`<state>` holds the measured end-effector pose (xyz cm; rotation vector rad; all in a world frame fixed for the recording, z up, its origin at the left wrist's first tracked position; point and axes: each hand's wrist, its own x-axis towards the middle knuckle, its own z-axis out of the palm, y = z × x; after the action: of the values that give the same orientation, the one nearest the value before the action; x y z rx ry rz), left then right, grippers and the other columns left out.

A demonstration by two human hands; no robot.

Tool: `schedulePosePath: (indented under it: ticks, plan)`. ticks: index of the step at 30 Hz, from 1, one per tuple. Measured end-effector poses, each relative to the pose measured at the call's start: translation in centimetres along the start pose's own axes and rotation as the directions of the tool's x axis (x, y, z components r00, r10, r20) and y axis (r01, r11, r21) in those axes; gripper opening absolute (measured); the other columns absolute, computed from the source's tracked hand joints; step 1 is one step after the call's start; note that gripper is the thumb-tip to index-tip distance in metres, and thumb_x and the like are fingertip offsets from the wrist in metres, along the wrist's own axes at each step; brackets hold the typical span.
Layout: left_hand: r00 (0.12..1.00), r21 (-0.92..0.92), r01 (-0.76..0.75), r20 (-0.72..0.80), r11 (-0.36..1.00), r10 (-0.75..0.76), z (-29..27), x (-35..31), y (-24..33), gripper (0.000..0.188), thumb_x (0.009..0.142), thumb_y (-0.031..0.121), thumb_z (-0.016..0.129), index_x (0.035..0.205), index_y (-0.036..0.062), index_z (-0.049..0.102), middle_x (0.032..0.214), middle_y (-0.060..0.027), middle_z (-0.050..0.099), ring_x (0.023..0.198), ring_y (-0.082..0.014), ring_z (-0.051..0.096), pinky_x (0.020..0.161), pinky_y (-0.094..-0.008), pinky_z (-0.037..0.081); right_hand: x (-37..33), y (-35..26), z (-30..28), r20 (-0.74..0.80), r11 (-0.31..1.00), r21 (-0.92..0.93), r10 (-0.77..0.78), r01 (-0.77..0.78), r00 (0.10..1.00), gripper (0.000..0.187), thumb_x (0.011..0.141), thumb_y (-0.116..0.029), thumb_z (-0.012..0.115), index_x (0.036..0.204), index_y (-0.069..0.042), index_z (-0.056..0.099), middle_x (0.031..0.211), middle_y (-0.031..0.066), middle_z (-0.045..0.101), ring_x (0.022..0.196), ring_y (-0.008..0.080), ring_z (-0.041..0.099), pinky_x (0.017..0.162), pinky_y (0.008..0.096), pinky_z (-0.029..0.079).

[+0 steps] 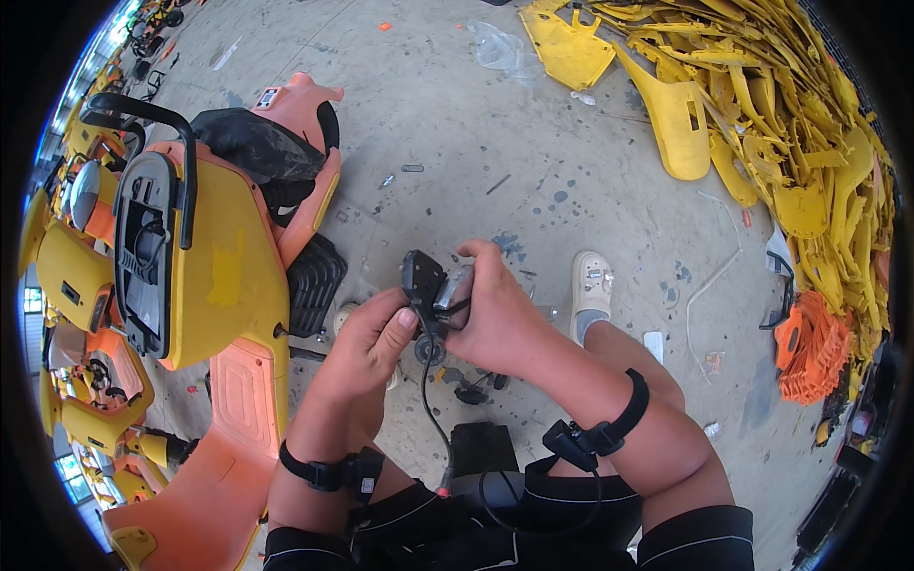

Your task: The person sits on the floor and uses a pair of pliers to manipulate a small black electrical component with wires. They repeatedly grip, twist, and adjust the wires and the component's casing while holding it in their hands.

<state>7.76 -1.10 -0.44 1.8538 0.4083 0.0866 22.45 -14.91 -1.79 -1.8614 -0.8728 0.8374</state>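
Head view: two bare hands hold a small black boxy electrical part with a grey metal piece above a concrete floor (533, 143).

Left hand (367, 338) pinches the black boxy part (422, 279) from below, thumb on its edge — right hand (490, 319) is wrapped around the grey side. A thin black cable (430, 400) hangs from it. A yellow and orange scooter body (214, 276) lies at left — a heap of yellow plastic panels (762, 105) at upper right.
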Motion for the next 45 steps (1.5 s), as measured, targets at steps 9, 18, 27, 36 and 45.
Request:
schedulePosePath:
  ticks: [9, 18, 27, 36, 45]
  plan:
    - [0.998, 0.066, -0.065, -0.020, 0.996, 0.067, 0.2, 0.3, -0.1, 0.032, 0.102, 0.029, 0.048, 0.093, -0.0017, 0.055, 0.079, -0.0109, 0.050, 0.074, -0.0237, 0.050, 0.068, -0.0348, 0.043, 0.0, 0.2, -0.2, 0.011, 0.993, -0.111, -0.033, 0.034, 0.999, 0.086, 0.064, -0.011, 0.082, 0.132, 0.007, 0.033, 0.106, 0.0230, 0.058, 0.112, 0.0403, 0.055, 0.098, 0.0445, 0.045]
    - [0.963, 0.155, -0.227, -0.112, 0.962, 0.245, 1.4, 1.0, -0.8, 0.033, 0.098, 0.030, 0.054, 0.091, -0.0021, 0.054, 0.083, -0.0157, 0.051, 0.075, -0.0331, 0.051, 0.068, -0.0393, 0.043, 0.0, 0.3, -0.5, 0.050, 0.998, 0.027, 0.058, -0.060, 0.997, 0.086, 0.064, -0.010, 0.082, 0.130, 0.011, 0.031, 0.098, 0.0178, 0.059, 0.093, 0.0302, 0.063, 0.085, 0.0360, 0.050]
    - [0.957, 0.124, -0.231, -0.148, 0.965, 0.248, 2.0, 1.1, 0.1, 0.035, 0.099, 0.030, 0.051, 0.107, -0.0042, 0.056, 0.097, -0.0176, 0.056, 0.087, -0.0329, 0.056, 0.079, -0.0376, 0.046, 0.0, -0.2, -0.7, 0.025, 0.997, 0.047, 0.060, -0.061, 0.998, 0.080, 0.067, -0.005, 0.077, 0.129, 0.011, 0.031, 0.098, 0.0177, 0.059, 0.091, 0.0300, 0.063, 0.085, 0.0364, 0.050]
    - [0.970, 0.084, -0.202, -0.121, 0.976, 0.212, 1.9, 0.7, -0.5, 0.045, 0.094, 0.035, 0.058, 0.117, -0.0033, 0.055, 0.103, -0.0166, 0.058, 0.094, -0.0301, 0.058, 0.084, -0.0366, 0.046, 0.1, -0.4, -0.1, -0.052, 0.996, -0.005, 0.086, -0.086, 0.995, 0.078, 0.068, -0.006, 0.077, 0.130, 0.010, 0.033, 0.094, 0.0163, 0.061, 0.095, 0.0329, 0.063, 0.086, 0.0383, 0.050]
    - [0.983, -0.062, -0.105, -0.156, 0.993, 0.094, 2.5, 0.7, -1.3, 0.063, 0.075, 0.038, 0.078, 0.121, 0.0000, 0.056, 0.109, -0.0144, 0.063, 0.101, -0.0256, 0.062, 0.089, -0.0365, 0.049, -0.2, -0.3, 1.0, -0.002, 0.995, -0.028, 0.091, -0.091, 0.996, 0.080, 0.069, -0.007, 0.074, 0.135, 0.009, 0.031, 0.110, 0.0215, 0.057, 0.115, 0.0382, 0.053, 0.097, 0.0426, 0.044]
